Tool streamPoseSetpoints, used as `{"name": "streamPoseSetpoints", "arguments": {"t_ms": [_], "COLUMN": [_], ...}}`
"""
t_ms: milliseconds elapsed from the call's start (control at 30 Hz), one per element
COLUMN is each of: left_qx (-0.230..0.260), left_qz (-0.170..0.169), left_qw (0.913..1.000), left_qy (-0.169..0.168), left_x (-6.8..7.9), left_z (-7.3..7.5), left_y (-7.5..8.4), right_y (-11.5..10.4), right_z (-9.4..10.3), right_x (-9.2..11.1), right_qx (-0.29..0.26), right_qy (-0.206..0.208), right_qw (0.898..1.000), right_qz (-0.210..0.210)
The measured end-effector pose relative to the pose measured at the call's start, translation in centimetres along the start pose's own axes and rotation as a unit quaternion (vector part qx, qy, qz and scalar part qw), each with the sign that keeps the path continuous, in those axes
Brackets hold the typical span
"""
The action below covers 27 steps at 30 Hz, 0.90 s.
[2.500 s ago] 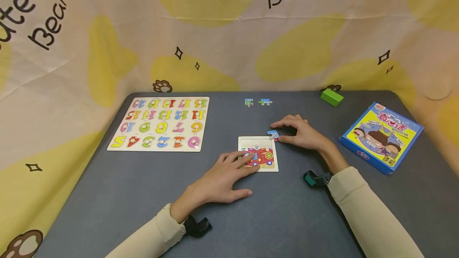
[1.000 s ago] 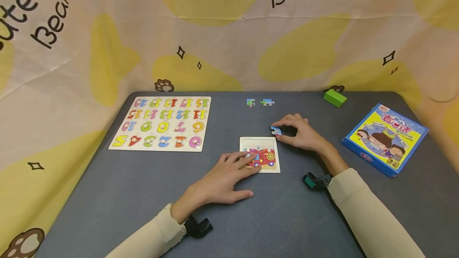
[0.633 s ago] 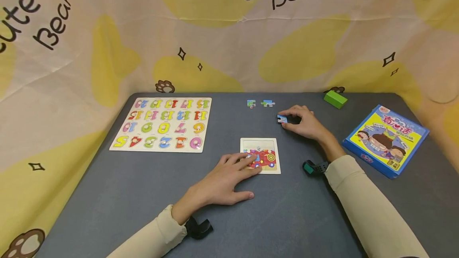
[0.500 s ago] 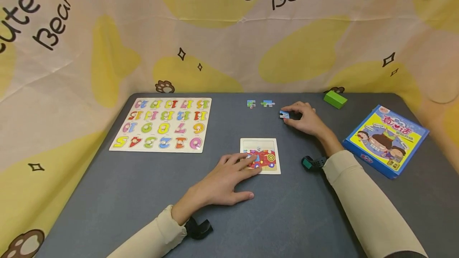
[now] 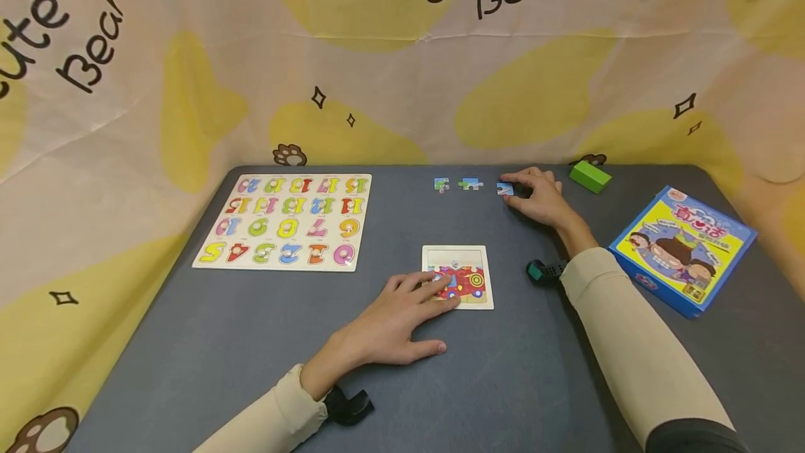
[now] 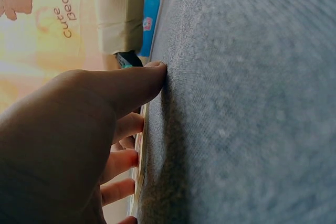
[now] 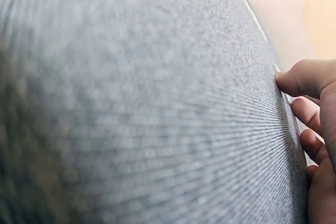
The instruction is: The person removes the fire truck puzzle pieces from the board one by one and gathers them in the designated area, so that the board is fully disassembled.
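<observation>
My left hand (image 5: pixel 393 324) rests spread on the left part of a small jigsaw board (image 5: pixel 467 252), covering some of its red vehicle picture. The board's far strip shows bare white. At the table's back, my right hand (image 5: pixel 542 198) pinches a blue jigsaw piece (image 5: pixel 505 189) between thumb and forefinger. The piece is down at table level, in line with two other jigsaw pieces, one green and blue (image 5: pixel 470 184) and one smaller (image 5: pixel 441 184). In the right wrist view the thumb (image 7: pixel 296 77) touches the piece's thin edge (image 7: pixel 276 68).
A number puzzle board (image 5: pixel 277 263) lies at the left. Toward the right back corner stands a green block (image 5: pixel 590 177), with a blue and yellow box (image 5: pixel 684 250) in front of it. A patterned cloth (image 5: pixel 377 54) hangs behind the grey table (image 5: pixel 478 397).
My right hand has carried the blue piece from the jigsaw board's far right corner backward and to the right, beside the two other pieces. The left hand has stayed on the board.
</observation>
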<state>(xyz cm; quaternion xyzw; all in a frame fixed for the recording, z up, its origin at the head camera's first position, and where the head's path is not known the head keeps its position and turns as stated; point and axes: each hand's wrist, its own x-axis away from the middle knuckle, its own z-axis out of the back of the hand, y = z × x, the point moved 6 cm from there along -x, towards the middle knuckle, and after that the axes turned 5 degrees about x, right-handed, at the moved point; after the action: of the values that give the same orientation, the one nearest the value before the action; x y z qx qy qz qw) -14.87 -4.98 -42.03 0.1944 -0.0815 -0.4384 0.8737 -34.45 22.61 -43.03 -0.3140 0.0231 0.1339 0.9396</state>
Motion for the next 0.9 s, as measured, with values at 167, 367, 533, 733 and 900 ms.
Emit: {"name": "streamPoseSetpoints", "arguments": {"t_ms": [167, 367, 533, 733, 900], "left_qx": [0.0, 0.0, -0.001, 0.002, 0.0], "left_qz": [-0.002, -0.004, 0.002, 0.012, 0.01], "left_qw": [1.0, 1.0, 1.0, 0.9999, 0.9999], "left_qy": [0.004, 0.008, 0.001, -0.01, -0.009], "left_x": [0.12, 0.16, 0.16, 0.12, 0.13], "left_z": [0.08, 0.05, -0.08, -0.14, -0.11], "left_y": [0.07, 0.1, 0.04, -0.09, -0.08], "right_y": [0.02, 0.07, 0.06, 0.01, -0.13], "right_z": [0.03, 0.02, -0.06, -0.01, 0.09], "right_x": [-0.11, -0.03, -0.11, -0.37, -0.45], "right_qx": [0.008, 0.014, 0.013, 0.014, 0.016], "right_qy": [0.019, 0.034, 0.027, 0.015, 0.015], "right_qw": [1.0, 0.999, 0.999, 0.998, 0.998], "right_qz": [-0.009, -0.027, -0.042, -0.058, -0.064]}}
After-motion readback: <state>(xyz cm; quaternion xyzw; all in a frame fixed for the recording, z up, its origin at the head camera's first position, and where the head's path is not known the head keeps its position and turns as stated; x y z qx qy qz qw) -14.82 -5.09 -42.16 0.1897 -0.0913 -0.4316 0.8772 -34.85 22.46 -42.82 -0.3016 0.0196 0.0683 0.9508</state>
